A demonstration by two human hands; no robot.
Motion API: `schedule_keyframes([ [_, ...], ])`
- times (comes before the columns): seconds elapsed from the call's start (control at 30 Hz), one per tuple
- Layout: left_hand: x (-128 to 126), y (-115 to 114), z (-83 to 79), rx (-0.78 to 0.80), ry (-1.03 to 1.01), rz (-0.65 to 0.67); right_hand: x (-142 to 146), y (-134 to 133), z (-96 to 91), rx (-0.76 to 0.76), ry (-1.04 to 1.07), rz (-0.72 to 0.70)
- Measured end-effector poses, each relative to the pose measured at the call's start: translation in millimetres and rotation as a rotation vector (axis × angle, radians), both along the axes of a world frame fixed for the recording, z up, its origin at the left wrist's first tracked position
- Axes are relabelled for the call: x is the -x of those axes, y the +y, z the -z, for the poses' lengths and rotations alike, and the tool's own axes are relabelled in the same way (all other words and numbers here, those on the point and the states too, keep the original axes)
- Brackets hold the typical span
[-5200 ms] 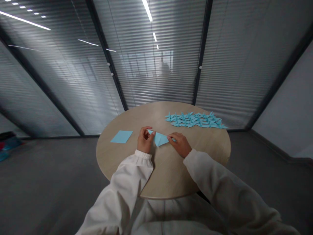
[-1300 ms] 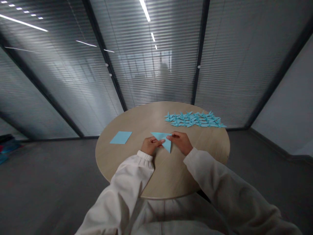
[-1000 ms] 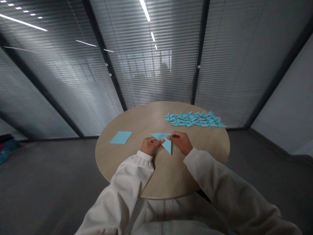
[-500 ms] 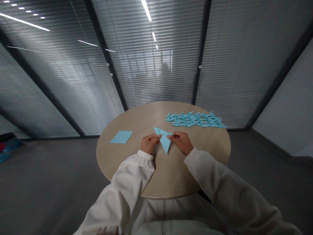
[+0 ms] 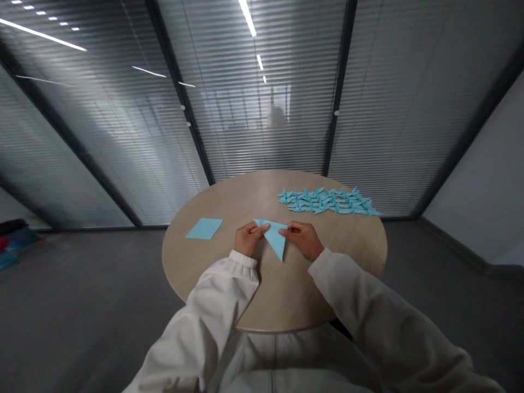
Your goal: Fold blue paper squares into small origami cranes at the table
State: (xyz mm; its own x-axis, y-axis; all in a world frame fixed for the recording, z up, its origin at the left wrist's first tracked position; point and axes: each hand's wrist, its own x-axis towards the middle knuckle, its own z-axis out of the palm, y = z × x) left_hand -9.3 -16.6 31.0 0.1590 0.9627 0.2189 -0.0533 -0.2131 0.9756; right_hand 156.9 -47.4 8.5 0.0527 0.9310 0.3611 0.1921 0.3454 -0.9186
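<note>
A light blue paper folded into a triangle point(image 5: 273, 237) is held just above the round wooden table point(image 5: 278, 295), its point toward me. My left hand point(image 5: 246, 238) pinches its left edge with curled fingers. My right hand point(image 5: 300, 239) pinches the right edge near the top corner. Both arms wear white sleeves.
A flat blue paper sheet point(image 5: 204, 228) lies on the table to the left of my hands. Several folded blue paper cranes point(image 5: 325, 200) are laid out in rows at the table's far right. Glass walls with blinds stand behind the table; dark floor surrounds it.
Five seconds ago the triangle lay flat, pressed by both hands. Since then it has been turned point-down toward me and tilted slightly between both hands.
</note>
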Motion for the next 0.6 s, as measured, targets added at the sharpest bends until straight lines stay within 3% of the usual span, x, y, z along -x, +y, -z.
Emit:
schedule_keyframes([
  [0.27, 1.5, 3.5, 8.3, -0.184, 0.107, -0.095, 0.4, -0.3, -0.8, -0.002, 0.015, -0.012],
  [0.37, 2.4, 4.1, 9.3, -0.186, 0.082, -0.131, 0.7, -0.2, -0.2, 0.013, 0.030, -0.035],
  [0.5, 3.9, 4.8, 5.7, -0.128, 0.022, -0.067, -0.8, -0.4, 0.3, 0.010, 0.023, -0.019],
  [0.6, 4.7, 2.7, 0.7, -0.104, 0.007, -0.119, -1.9, -0.5, -0.2, 0.001, 0.015, -0.010],
])
